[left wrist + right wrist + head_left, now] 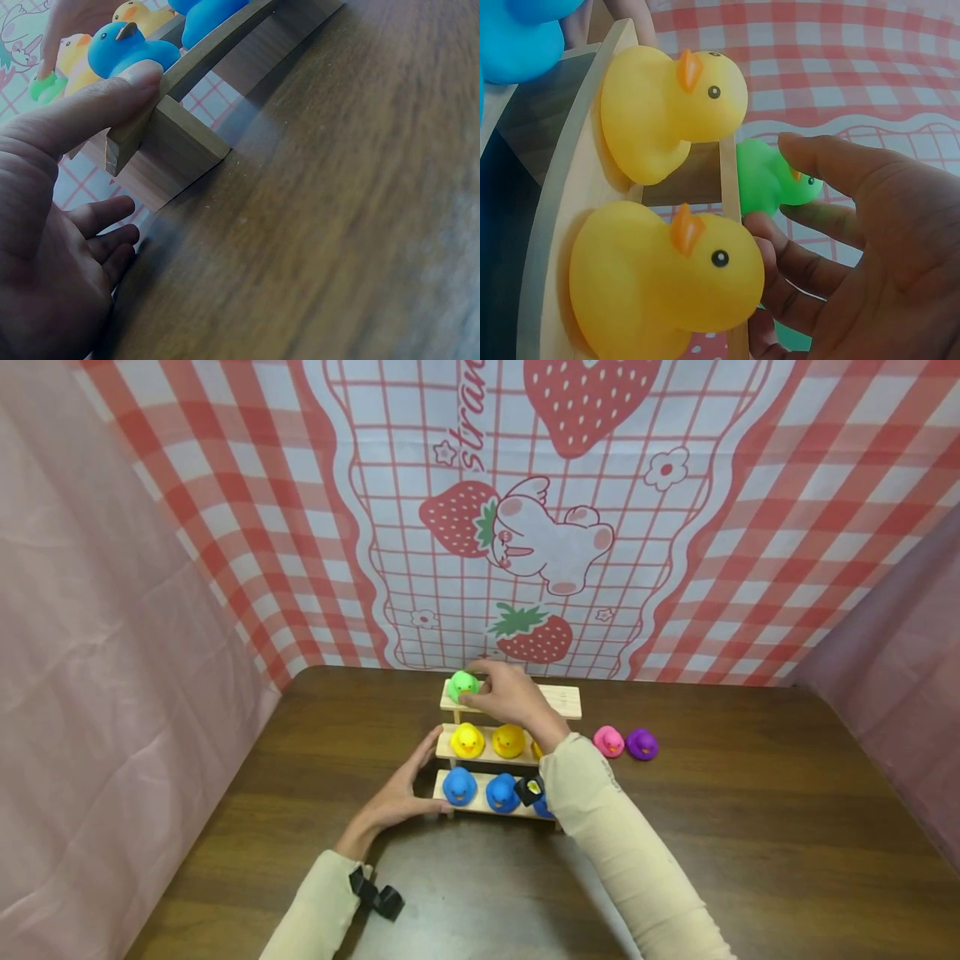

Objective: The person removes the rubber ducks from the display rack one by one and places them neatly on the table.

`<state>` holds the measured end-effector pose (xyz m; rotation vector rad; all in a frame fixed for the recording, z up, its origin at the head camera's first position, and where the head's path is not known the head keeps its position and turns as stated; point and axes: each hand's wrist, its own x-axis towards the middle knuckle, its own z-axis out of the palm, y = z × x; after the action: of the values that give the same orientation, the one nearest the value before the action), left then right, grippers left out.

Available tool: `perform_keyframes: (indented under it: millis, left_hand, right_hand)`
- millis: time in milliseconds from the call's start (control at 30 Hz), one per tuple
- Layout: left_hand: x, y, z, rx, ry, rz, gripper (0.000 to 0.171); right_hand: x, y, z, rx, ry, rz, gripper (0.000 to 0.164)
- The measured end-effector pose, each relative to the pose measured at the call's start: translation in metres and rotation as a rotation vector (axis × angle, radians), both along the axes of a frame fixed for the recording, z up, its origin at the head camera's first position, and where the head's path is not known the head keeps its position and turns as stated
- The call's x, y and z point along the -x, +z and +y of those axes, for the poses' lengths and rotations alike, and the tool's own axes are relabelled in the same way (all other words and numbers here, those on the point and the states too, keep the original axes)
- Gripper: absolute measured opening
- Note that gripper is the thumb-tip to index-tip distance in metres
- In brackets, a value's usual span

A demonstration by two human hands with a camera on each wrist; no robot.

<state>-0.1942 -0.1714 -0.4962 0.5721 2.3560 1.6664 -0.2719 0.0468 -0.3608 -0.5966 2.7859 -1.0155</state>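
Note:
A small wooden stand [562, 700] with three stepped shelves stands near the back of the table. My right hand [513, 693] pinches a green rubber duck [462, 683] between thumb and fingers at the left end of the top shelf. My left hand [397, 793] braces the stand's left side. Its thumb [139, 82] presses the bottom shelf's end, while the other fingers spread back towards the middle shelf. Yellow ducks [664, 277] sit on the middle shelf and blue ducks [459, 787] on the bottom one. My right forearm partly hides the rightmost duck of both rows.
Right of the stand, a pink duck [608, 742] and a purple duck [642, 744] sit side by side on the brown wooden table [750, 810]. A checked strawberry cloth [675, 568] hangs directly behind. Pale pink curtains [112, 652] flank both sides.

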Motion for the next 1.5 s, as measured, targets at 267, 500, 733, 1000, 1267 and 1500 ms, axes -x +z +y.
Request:
perform_keyframes:
  millis: [267, 500, 733, 1000, 1267, 1500]
  left_hand:
    - [0.000, 0.000, 0.000, 0.002, -0.002, 0.001, 0.115]
    - [0.001, -0.001, -0.001, -0.004, -0.003, 0.008, 0.116]
    - [0.000, 0.000, -0.002, -0.004, 0.003, 0.003, 0.115]
    - [0.002, -0.001, -0.002, -0.002, 0.000, 0.021, 0.115]
    - [0.002, -0.002, -0.001, -0.005, 0.003, 0.023, 0.116]
    - [0.000, -0.001, 0.000, -0.002, 0.007, 0.014, 0.116]
  right_hand:
    - [0.001, -0.002, -0.002, -0.006, -0.009, 0.039, 0.050]
    - [0.000, -0.001, -0.001, 0.010, -0.012, 0.046, 0.052]
    - [-0.002, 0.001, 0.004, 0.002, -0.022, 0.034, 0.051]
    - [-0.005, 0.007, 0.013, 0.021, -0.034, 0.027, 0.053]
    - [-0.008, 0.012, 0.029, 0.008, -0.057, 0.067, 0.050]
    - [-0.013, 0.014, 0.048, 0.049, -0.080, 0.065, 0.049]
